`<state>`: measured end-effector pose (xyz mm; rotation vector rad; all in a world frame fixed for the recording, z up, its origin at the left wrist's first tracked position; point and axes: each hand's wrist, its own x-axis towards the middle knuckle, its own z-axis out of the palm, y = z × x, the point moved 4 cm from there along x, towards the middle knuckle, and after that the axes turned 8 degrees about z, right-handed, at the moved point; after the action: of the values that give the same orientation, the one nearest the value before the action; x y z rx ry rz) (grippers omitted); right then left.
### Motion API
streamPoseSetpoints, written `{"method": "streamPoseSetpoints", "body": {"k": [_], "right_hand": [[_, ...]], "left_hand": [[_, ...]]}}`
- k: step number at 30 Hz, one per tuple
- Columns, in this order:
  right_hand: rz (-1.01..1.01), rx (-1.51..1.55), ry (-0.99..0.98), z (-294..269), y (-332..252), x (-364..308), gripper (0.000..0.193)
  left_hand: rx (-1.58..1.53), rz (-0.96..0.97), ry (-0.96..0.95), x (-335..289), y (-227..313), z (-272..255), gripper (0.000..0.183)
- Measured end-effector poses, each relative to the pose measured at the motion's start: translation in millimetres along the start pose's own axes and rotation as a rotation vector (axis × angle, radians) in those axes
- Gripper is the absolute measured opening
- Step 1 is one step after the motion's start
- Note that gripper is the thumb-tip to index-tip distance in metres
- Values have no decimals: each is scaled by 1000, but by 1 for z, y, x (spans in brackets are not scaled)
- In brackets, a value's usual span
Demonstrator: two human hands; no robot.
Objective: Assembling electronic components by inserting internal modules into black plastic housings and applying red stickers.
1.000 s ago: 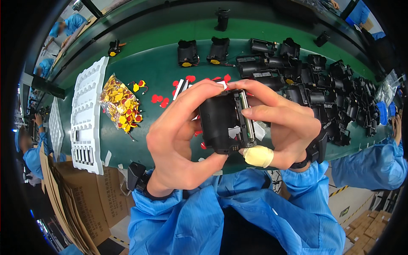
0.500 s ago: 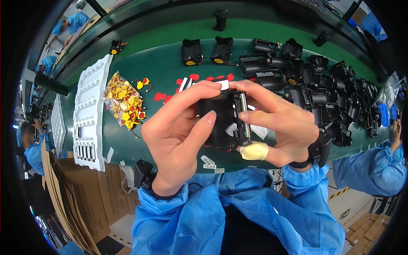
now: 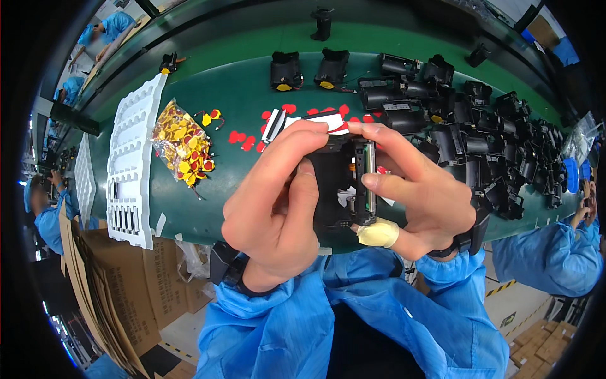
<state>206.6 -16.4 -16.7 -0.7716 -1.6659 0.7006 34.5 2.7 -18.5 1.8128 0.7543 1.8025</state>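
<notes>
Between both hands I hold a black plastic housing (image 3: 329,180) above the near part of the green bench. My left hand (image 3: 278,202) is closed round its left side, the thumb pressed against the black wall. My right hand (image 3: 416,196) grips the right side, where a narrow strip-like part (image 3: 370,170) with a pale, shiny face stands along the edge. The right thumb lies on that strip. A yellow cover (image 3: 377,234) wraps one right fingertip, which sits by the housing's lower corner. The fingers hide much of the housing's far side.
Left of my hands lie a bag of yellow and red wired discs (image 3: 183,142) and a white moulded tray (image 3: 129,164). Red pieces (image 3: 237,136) and white strips (image 3: 274,125) lie beyond. Many black housings (image 3: 448,142) crowd the right side. A co-worker's blue sleeve (image 3: 543,252) is at right.
The housing has turned a little in my hands, and its inside shows more. My left hand has shifted right, its thumb drawn back from the front face. The view has moved slightly.
</notes>
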Motion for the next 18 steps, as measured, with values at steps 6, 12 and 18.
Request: {"method": "streamPoseSetpoints", "body": {"k": [6, 12, 18], "right_hand": [[-274, -209, 74, 5, -6, -5, 36], [-261, -246, 56, 8, -11, -3, 34], [-398, -448, 68, 11, -10, -8, 28]], "left_hand": [[114, 156, 65, -4, 8, 6, 25], [224, 130, -62, -7, 17, 6, 27], [155, 129, 40, -5, 14, 10, 27]]}}
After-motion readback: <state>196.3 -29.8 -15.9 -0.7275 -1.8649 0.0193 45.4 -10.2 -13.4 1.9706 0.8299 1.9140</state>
